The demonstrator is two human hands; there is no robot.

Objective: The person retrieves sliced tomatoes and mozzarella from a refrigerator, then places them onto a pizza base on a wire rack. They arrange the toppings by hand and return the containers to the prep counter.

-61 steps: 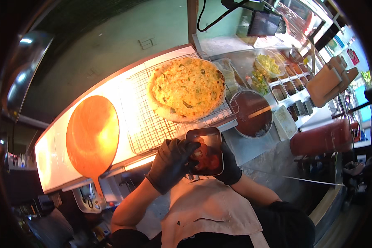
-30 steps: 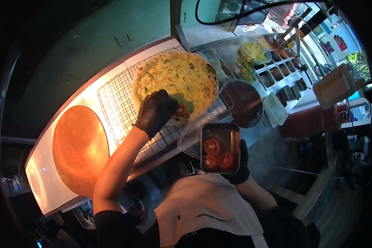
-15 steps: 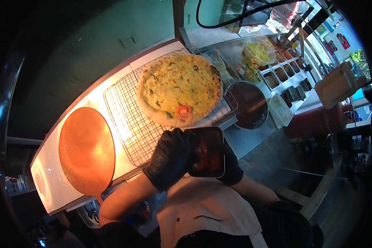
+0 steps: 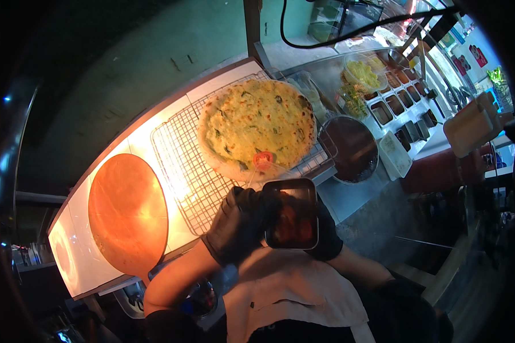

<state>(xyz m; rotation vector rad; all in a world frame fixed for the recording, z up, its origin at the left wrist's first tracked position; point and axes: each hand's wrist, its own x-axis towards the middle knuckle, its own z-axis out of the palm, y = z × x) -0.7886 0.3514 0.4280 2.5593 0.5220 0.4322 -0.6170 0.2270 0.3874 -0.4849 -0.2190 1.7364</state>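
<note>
My right hand [image 4: 329, 235], in a black glove, holds a small dark rectangular container [image 4: 292, 243] from its right side. Reddish tomato pieces [image 4: 293, 223] lie inside it. At its left rim is my gloved left hand [image 4: 232, 223], fingers curled and somewhat blurred; what they grip is hidden. A faint clear plastic edge [image 4: 269, 171] shows just beyond the container. Past my hands a baked pizza [image 4: 257, 126] with yellow cheese and green leaves rests on a wire rack [image 4: 177, 163]. One red tomato slice [image 4: 263, 160] sits on its near edge.
A round wooden pizza peel [image 4: 129, 211] lies left of the rack on the lit white counter [image 4: 68, 251]. To the right stand a round pan of dark sauce [image 4: 349, 148], a white tub [image 4: 395, 155] and several topping bins [image 4: 395, 104]. A black cable [image 4: 355, 35] hangs at the top.
The view has shifted slightly, so everything sits a little lower and further right. The container tilts more towards me, showing more tomato inside. The pizza and its slice stay as they were.
</note>
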